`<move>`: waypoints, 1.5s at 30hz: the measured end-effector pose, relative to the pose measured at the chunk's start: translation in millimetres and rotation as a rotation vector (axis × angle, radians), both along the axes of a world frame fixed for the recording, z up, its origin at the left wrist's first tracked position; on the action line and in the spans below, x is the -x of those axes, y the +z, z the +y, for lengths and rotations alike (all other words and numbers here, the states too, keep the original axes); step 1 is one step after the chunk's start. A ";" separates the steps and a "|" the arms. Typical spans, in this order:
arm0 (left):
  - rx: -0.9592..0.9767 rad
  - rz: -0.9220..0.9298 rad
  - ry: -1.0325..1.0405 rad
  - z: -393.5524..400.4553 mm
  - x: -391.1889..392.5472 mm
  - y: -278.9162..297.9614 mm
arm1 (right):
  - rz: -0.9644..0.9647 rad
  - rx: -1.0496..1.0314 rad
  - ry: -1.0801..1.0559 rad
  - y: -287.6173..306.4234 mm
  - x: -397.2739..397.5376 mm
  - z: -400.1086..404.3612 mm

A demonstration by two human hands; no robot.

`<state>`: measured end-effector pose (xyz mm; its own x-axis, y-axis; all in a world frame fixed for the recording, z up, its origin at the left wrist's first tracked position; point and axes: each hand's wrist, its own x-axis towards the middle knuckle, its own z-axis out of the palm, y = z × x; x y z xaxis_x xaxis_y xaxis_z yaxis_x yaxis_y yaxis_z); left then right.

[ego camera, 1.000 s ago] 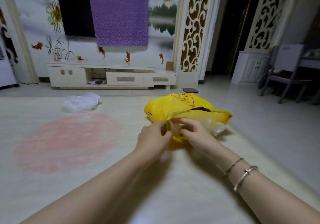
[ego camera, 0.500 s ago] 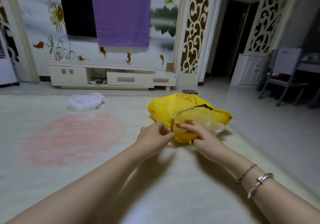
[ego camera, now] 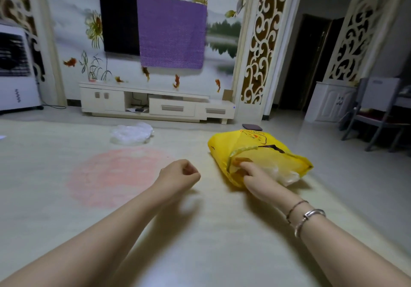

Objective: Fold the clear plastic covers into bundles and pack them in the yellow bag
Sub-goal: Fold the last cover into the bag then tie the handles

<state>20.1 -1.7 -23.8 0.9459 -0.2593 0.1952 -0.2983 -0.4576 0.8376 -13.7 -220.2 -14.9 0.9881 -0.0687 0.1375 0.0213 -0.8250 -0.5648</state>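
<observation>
On the floor near its right edge, the yellow bag (ego camera: 260,151) holds packed clear covers, the right hand (ego camera: 253,176) pinching its mouth, the left hand (ego camera: 180,175) curled empty; one crumpled cover (ego camera: 132,133) remains unpacked toward the far edge.

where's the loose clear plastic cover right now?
Head view: the crumpled clear plastic cover lies on the floor left of centre, in front of the white TV cabinet, well left of the yellow bag.
</observation>
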 end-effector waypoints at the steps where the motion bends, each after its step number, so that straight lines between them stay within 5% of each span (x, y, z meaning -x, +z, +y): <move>1: -0.002 0.002 0.002 3.6 -2.6 -3.2 | 0.018 0.056 0.016 -4.2 -8.2 2.4; 7: -0.048 0.021 0.002 4.6 -13.5 -13.2 | 0.044 0.393 -0.040 -10.7 -14.4 2.9; 12: -0.025 0.022 -0.026 -10.1 -0.9 -7.9 | 0.004 0.172 0.099 -7.7 14.2 -1.1; 17: -0.017 0.015 0.003 -1.7 6.5 4.2 | -0.267 -0.037 0.097 23.1 41.0 13.1; 21: -0.001 0.012 0.096 27.5 1.3 11.6 | -0.243 -0.117 0.210 52.6 42.1 49.1; 32: 0.107 0.030 0.345 131.1 -77.7 -17.6 | -0.079 0.125 0.335 16.9 -111.4 160.9; 42: -0.077 -0.040 0.432 154.0 -165.7 -24.6 | 0.166 0.320 0.336 -11.6 -252.9 225.4; 45: 0.021 -0.038 0.448 157.0 -167.3 -27.8 | 0.128 0.204 0.303 -10.6 -247.0 228.8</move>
